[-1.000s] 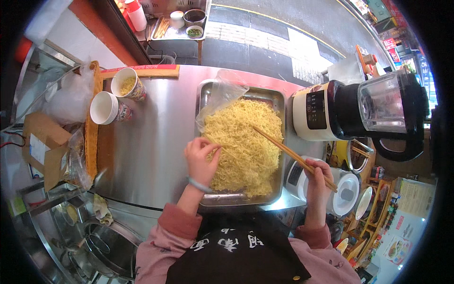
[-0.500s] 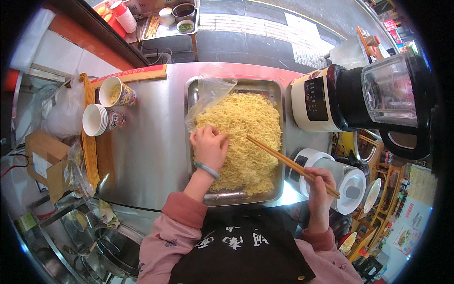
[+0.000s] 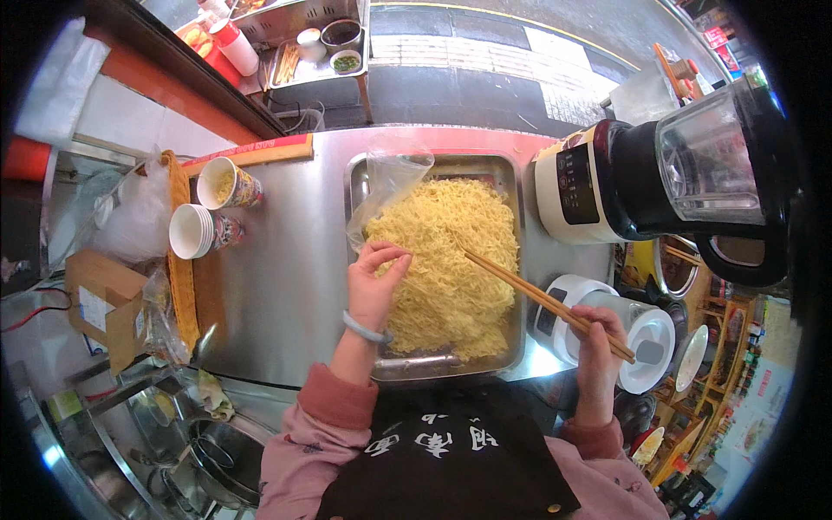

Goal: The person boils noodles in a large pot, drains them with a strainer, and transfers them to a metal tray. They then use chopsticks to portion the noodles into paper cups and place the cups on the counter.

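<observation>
A heap of yellow noodles (image 3: 455, 286) fills most of a metal tray (image 3: 522, 269) on the counter before me. My left hand (image 3: 374, 282) is over the tray's left side, by the edge of the heap. Its thumb and fingertips are pinched together; anything between them is too small to make out. In my right hand (image 3: 598, 355), right of the tray, is a pair of wooden chopsticks (image 3: 529, 295), their tips at the middle of the noodles. A clear plastic bag (image 3: 392, 178) lies over the tray's far left corner, just beyond my left fingers.
A patterned paper cup (image 3: 227, 185) with noodles and a stack of paper cups (image 3: 192, 231) lie tilted on the left. On the right are a blender (image 3: 598, 182) and a white lidded appliance (image 3: 641, 338). A cardboard box (image 3: 108, 299) sits at far left, a pot (image 3: 221, 459) at lower left.
My left hand has drawn slightly left across the noodles, its fingers now visibly pinched. The chopsticks stay in much the same place over the heap. The whole view has shifted a little.
</observation>
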